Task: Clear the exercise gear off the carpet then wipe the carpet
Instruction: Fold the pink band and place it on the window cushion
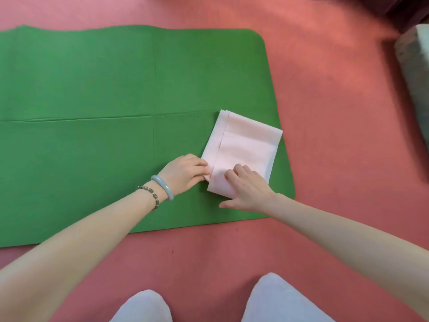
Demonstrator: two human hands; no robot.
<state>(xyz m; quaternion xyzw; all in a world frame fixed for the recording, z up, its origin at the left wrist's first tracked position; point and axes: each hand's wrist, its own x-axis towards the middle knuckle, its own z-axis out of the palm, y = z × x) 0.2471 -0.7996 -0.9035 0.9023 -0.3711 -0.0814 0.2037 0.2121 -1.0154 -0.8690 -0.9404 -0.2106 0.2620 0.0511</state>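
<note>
A green exercise mat (92,89) lies flat on the red carpet (325,112). Near the mat's right end rests a pale pink folded band (246,145), lying flat in several layers. My left hand (185,174) pinches the band's near left edge between thumb and fingers. My right hand (246,189) presses down on the band's near corner with its fingers curled and the thumb spread on the mat.
A grey-white blurred object (415,73) sits on the carpet at the far right, with dark fabric (394,8) above it. My knees in pale trousers (274,298) are at the bottom edge. Two bracelets (160,189) ring my left wrist.
</note>
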